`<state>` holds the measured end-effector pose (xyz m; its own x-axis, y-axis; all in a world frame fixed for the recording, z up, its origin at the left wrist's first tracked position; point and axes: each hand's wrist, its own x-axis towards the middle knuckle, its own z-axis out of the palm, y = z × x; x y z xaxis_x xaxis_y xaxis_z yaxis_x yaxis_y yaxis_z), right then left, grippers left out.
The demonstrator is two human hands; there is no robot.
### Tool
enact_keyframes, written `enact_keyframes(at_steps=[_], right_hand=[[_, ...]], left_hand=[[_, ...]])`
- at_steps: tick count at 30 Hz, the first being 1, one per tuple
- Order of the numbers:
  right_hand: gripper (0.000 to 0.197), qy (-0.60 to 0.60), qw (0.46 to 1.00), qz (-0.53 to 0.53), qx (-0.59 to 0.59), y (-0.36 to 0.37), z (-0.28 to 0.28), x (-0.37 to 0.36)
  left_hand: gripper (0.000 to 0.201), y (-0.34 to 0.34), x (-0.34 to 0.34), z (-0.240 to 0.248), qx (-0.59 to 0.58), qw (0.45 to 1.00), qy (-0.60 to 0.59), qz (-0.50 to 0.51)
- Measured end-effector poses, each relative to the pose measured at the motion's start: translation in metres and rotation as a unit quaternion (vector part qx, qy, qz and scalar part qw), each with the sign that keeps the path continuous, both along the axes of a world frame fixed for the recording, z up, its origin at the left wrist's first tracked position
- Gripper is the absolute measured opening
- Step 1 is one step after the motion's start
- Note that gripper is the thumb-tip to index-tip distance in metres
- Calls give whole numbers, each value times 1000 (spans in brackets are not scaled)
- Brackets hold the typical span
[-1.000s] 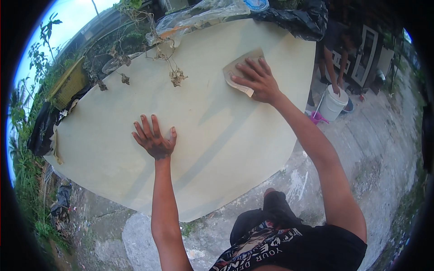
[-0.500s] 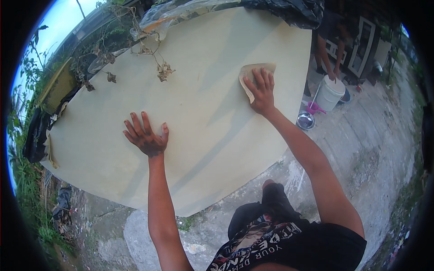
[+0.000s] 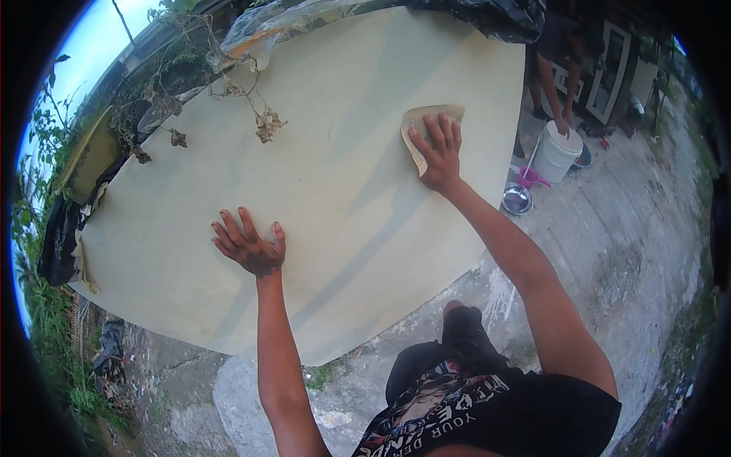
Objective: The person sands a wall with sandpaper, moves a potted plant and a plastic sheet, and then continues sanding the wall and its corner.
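A large cream-coloured panel (image 3: 343,251) stretches out in front of me, with both my hands on it. My right hand (image 3: 440,152) presses a tan sheet of sandpaper (image 3: 412,146) against the far right part of the surface. Its fingers lie over the sheet, whose left edge curls up beside the thumb. Farther left and nearer to me, my left hand (image 3: 251,245) rests on the panel with fingers spread and nothing in it. Dark smudges mark the back of that hand and the wrist.
Dried vine leaves (image 3: 268,124) hang over the panel's far left side. Black plastic sheeting (image 3: 509,19) lies along the far edge. At right, another person's hands (image 3: 563,126) are at a white bucket (image 3: 558,154), near a pink dipper (image 3: 531,178) and a metal bowl (image 3: 517,199).
My left hand has slid slightly toward me, its wrist bending a little. The right hand and the sandpaper stay at nearly the same spot. My view has shifted slightly.
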<state>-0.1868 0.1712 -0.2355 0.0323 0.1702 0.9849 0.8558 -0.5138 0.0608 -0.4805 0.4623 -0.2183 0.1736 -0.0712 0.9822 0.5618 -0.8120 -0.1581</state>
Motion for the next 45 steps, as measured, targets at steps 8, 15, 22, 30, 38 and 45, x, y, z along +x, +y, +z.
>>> enact_keyframes(at_steps=[8,15,22,30,38,45], right_hand=[[56,-11,1000,0,9,0,0,4],[55,-6,1000,-4,-4,4,-2,0],[57,20,999,25,22,6,12,-14],[75,0,996,80,-31,56,107,-73],[69,-22,996,42,71,12,98,-9],[68,-16,999,27,-15,29,59,-35]], left_hand=[[67,-1,5,-3,-5,1000,4,-2],[67,2,-1,-2,-1,1000,1,3],[66,2,-2,-2,-13,1000,7,-2],[67,-2,4,-3,-1,1000,5,-3],[65,2,5,-3,-12,1000,5,15],[65,4,2,-5,-18,1000,-7,-5]])
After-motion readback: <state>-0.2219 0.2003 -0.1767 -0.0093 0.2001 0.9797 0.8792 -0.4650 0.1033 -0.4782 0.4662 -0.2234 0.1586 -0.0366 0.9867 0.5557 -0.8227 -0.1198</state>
